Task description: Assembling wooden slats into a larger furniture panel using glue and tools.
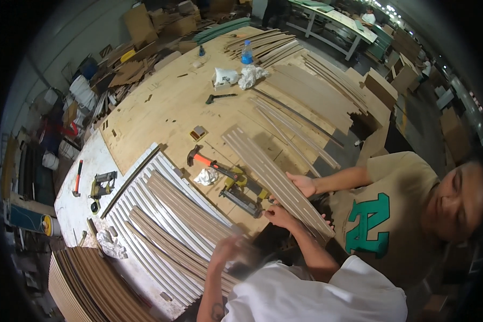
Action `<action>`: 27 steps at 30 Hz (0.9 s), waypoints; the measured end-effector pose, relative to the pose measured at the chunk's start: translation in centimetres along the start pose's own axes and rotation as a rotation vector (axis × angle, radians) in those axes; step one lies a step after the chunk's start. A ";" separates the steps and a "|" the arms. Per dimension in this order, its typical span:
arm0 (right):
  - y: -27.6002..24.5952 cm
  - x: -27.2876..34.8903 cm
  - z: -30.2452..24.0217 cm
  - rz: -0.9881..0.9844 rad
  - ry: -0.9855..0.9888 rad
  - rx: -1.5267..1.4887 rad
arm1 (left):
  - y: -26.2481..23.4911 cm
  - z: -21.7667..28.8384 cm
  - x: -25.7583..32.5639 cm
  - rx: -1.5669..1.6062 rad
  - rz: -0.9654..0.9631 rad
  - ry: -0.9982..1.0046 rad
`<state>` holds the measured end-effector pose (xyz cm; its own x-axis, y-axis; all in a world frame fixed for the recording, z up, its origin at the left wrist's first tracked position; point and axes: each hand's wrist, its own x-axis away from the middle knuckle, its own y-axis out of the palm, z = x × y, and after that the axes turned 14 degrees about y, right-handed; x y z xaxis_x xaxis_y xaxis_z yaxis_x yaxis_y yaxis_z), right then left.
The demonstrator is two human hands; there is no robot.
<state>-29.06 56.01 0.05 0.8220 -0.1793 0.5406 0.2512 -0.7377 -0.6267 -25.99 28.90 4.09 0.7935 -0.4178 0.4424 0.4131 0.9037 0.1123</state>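
Both hands (278, 216) on slotted board (276, 180)

The head camera is looking steeply down from close above the wearer's left hand (225, 251), facing forward across the plywood table (166, 107) beyond that hand.

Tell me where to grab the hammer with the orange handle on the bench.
Take the hammer by the orange grip, just behind its dark head, coming from above. It lies flat on the plywood bench, with that part clear; farther along, the handle runs up against the yellow nail gun.
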 end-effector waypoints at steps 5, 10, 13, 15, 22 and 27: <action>1.7 -2.5 1.1 -0.021 -0.078 -0.157 | 0.1 -0.4 0.0 0.036 0.015 -0.068; 1.7 -5.1 1.8 -0.053 -0.048 -0.299 | 0.0 -0.6 -0.1 0.055 0.001 -0.033; -0.7 -5.8 0.5 -0.129 -0.016 -0.357 | 0.0 -0.5 0.3 0.015 0.017 -0.024; -2.6 -6.1 -0.6 -0.138 0.092 -0.298 | 0.0 -0.6 0.3 -0.005 0.027 -0.030; -2.9 -7.2 0.8 -0.150 0.106 -0.316 | 0.3 -1.9 -0.7 0.039 0.026 -0.038; -1.4 -3.7 -1.0 -0.174 0.036 -0.373 | 0.6 -2.2 -1.2 0.055 0.008 -0.014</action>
<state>-32.96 57.12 -0.52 0.7635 -0.0493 0.6439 0.1767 -0.9431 -0.2817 -25.69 29.76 1.65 0.7902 -0.4096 0.4558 0.3813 0.9109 0.1575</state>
